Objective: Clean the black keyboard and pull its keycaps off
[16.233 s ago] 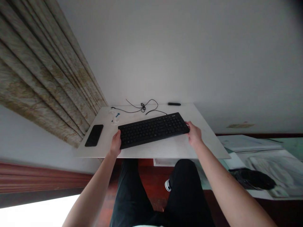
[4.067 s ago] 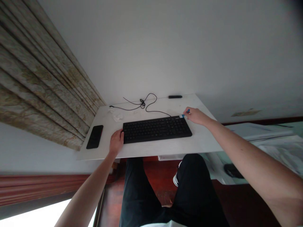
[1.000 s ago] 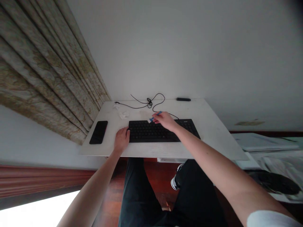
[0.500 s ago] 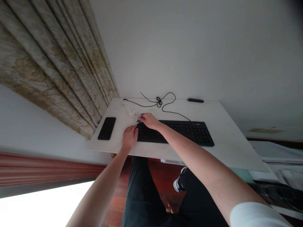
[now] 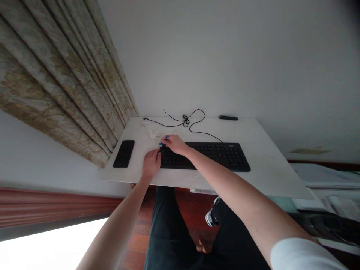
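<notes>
Keyboard (image 5: 205, 156) touched by our left hand (image 5: 151, 163), fingers (image 5: 155, 154) lying together; our right hand (image 5: 174, 144) pinches a small blue piece (image 5: 164, 140) (kind unclear).

"Where are the hands?"
"The right hand (image 5: 174, 144) sits just beside the left hand (image 5: 151, 164), at about one o'clock from it."

"And the right arm?"
"The right forearm (image 5: 219, 168) reaches across from about four o'clock, wrist nearly straight, with the thumb and fingertips (image 5: 164, 138) pinched together."

"The left?"
"The left forearm (image 5: 123, 212) rises from about seven o'clock, and the fingers (image 5: 154, 153) curl gently downward, palm down."
</notes>
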`<state>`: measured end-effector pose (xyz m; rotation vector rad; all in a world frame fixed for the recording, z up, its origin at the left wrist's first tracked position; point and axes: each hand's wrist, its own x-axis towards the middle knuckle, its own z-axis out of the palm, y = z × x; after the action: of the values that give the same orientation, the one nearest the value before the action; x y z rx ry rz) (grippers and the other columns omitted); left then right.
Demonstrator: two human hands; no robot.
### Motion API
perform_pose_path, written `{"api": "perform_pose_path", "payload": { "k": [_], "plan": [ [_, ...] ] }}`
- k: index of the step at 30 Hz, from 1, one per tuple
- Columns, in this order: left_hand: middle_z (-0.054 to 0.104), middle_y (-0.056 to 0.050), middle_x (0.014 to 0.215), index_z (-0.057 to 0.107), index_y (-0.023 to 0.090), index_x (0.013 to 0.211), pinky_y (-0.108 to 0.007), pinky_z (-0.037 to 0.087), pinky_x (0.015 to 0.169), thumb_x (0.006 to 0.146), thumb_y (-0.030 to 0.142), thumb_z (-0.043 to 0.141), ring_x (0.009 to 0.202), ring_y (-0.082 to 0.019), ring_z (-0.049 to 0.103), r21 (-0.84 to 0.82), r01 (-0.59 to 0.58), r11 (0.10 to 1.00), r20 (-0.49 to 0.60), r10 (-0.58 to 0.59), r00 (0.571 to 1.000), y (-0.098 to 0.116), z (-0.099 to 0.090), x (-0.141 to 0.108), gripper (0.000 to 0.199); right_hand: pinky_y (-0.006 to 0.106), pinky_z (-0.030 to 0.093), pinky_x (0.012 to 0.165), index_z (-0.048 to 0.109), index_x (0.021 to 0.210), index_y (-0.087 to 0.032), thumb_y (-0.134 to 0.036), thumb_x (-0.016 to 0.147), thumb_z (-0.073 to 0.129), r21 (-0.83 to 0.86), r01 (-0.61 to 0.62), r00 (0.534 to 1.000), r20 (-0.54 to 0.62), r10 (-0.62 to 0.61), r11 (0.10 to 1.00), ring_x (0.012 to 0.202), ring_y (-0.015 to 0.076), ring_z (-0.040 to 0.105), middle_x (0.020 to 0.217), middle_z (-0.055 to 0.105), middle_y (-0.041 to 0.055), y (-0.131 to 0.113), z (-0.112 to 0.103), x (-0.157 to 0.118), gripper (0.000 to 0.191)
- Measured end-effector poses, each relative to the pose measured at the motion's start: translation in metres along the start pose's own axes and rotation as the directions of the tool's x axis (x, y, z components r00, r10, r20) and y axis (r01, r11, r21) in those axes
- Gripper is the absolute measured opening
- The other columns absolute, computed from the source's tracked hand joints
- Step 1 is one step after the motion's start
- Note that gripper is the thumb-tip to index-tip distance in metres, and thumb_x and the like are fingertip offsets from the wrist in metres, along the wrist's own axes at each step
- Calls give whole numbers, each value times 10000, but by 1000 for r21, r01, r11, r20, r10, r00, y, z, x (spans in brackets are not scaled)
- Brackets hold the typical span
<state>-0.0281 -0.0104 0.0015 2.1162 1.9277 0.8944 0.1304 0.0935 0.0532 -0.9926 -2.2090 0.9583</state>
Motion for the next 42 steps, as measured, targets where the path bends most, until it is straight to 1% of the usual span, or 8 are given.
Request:
{"api": "perform_pose_path", "payload": {
  "k": [3,8,16,23,27,30,37,42],
  "plan": [
    [720,-100,1159,657,191,1218,-447,480,1051,1039,308,329,1103,-243,643,-15,3,1000,3,-3,1000,-1,0,0,392,247,465,811,774,949,-177,-177,985,564,-97,35,998,59,-30,995,898,169,707,956,778,69,-4,-4,1,213],
    [722,-107,1143,662,181,1203,-460,477,1057,1037,309,336,1096,-255,643,-1,4,1000,8,-4,1000,0,0,0,388,258,452,802,774,873,-180,-174,953,603,-249,35,991,135,-1,968,889,194,709,926,781,82,-9,-32,3,189],
    [716,-119,1160,652,171,1222,-449,477,1059,1033,287,335,1127,-252,637,-3,3,1000,6,-3,1000,-1,0,0,387,236,443,796,766,888,-179,-184,979,571,-196,53,989,145,-24,979,901,169,701,948,778,66,-20,-19,8,215],
    [710,-110,1182,647,179,1230,-450,462,1085,1023,269,360,1148,-247,632,17,1,1000,3,-2,1000,-1,1,-1,365,252,432,758,774,876,-166,-188,960,606,-329,35,984,179,26,944,870,191,704,899,777,92,-17,-47,2,190],
    [711,-117,1183,645,171,1226,-453,474,1069,1014,250,359,1141,-252,634,13,-6,1000,10,6,1000,0,0,0,364,236,441,793,769,926,-173,-197,986,568,-195,86,991,120,-63,977,911,172,706,976,779,75,-23,-29,5,211],
    [713,-116,1175,646,172,1223,-454,478,1066,1009,242,353,1135,-253,636,8,-5,1000,20,5,1000,0,-2,0,369,247,446,813,764,934,-174,-193,996,549,-232,70,991,124,-42,970,948,187,708,998,779,89,-23,-17,4,224],
    [710,-112,1188,648,184,1231,-470,468,1080,1015,275,359,1147,-257,630,12,6,1000,4,-6,1000,-1,2,-1,372,279,451,797,767,868,-171,-169,948,610,-367,19,986,160,43,930,895,225,710,898,775,111,-17,-45,0,176],
    [710,-119,1193,647,172,1238,-469,469,1080,1010,259,362,1153,-260,629,5,9,1000,7,-9,1000,-2,2,-1,376,255,452,821,764,902,-189,-165,986,542,-235,87,991,121,-59,968,932,189,711,989,781,69,-25,-22,6,239]
  ]
}}
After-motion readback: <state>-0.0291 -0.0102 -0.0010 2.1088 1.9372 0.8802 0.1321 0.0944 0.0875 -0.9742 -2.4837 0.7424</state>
